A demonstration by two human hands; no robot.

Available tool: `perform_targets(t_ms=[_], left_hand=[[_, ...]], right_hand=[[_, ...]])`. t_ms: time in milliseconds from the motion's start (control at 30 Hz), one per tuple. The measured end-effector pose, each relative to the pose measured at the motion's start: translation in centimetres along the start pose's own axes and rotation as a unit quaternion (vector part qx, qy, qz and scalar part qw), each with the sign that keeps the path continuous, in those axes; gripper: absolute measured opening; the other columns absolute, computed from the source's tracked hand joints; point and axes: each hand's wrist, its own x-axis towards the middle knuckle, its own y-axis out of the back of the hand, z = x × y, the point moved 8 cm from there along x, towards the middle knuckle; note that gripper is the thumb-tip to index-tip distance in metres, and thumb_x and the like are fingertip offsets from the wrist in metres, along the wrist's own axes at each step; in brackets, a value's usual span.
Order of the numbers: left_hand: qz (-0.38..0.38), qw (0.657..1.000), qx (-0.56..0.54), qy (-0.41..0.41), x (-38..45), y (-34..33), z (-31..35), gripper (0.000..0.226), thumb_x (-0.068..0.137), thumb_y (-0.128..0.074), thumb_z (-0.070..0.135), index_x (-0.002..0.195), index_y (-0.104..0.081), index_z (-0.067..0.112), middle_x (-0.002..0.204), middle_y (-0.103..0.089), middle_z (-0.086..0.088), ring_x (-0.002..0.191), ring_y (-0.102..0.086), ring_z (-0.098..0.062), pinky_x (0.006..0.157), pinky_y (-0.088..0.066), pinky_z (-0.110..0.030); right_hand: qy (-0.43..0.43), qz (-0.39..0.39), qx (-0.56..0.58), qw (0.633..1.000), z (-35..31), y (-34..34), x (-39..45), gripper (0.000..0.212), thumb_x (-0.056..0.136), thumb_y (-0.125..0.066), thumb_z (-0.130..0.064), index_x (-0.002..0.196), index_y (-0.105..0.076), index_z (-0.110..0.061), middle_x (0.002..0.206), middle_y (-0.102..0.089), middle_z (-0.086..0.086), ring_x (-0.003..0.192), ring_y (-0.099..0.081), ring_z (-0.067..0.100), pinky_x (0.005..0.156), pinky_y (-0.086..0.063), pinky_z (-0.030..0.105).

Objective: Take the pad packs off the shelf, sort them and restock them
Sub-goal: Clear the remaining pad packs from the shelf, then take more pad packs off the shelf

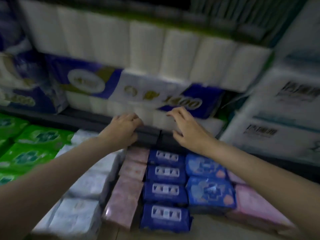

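My left hand and right hand hover with released grip above the pad packs rowed on the shelf; they look light, soft, slippery, best pinched at the ends.

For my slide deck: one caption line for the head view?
Both hands reach to the shelf edge above rows of pad packs.

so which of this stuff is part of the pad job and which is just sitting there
Job: dark blue pad packs, light blue pad packs, pink pad packs, white pad packs, green pad packs.
Just there: toilet roll packs, boxes.
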Motion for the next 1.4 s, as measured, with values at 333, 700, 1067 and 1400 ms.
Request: perform_targets(t_ms=[333,700,1067,1400], left_hand=[[0.386,0.916,0.057,-0.091,9.8,28.9,7.9,0.032,0.072,-0.049,0.015,0.102,-0.062,0.011,0.1,-0.058,-0.008,0.09,-0.054,-0.026,0.075,-0.042,-0.036],[0.399,0.916,0.02,0.019,14.6,40.0,6.4,0.041,0.088,-0.054,0.021,0.127,-0.043,0.018,0.125,-0.041,-0.001,0.117,-0.04,-0.022,0.095,-0.031,-0.034],[0.425,0.905,-0.007,0.03,18.8,44.7,2.9,0.031,0.089,-0.056,0.016,0.119,-0.052,0.018,0.115,-0.047,-0.003,0.107,-0.046,-0.024,0.081,-0.031,-0.033],[0.105,0.993,-0.001,-0.059,29.5,42.0,6.3,0.075,0.09,-0.06,0.022,0.149,-0.014,0.017,0.154,-0.021,-0.001,0.139,-0.024,-0.017,0.106,-0.022,-0.019]], right_hand=[[0.092,0.347,-0.184,0.915,-1.8,29.0,1.4,0.043,0.081,-0.054,-0.012,0.122,-0.04,-0.017,0.125,-0.037,0.007,0.117,-0.041,0.024,0.099,-0.038,0.033],[-0.078,0.386,-0.117,0.912,3.4,43.8,8.8,0.052,0.088,-0.058,-0.012,0.135,-0.037,-0.008,0.137,-0.033,0.011,0.126,-0.032,0.026,0.101,-0.029,0.029],[-0.213,0.049,-0.081,0.972,9.6,39.9,25.0,0.082,0.09,-0.059,-0.025,0.15,-0.005,-0.014,0.147,-0.034,0.015,0.129,-0.041,0.032,0.105,-0.038,0.04],[-0.158,0.099,0.047,0.981,11.9,43.9,24.5,0.027,0.092,-0.049,-0.008,0.12,-0.05,-0.007,0.122,-0.056,0.013,0.105,-0.056,0.024,0.076,-0.043,0.026]])
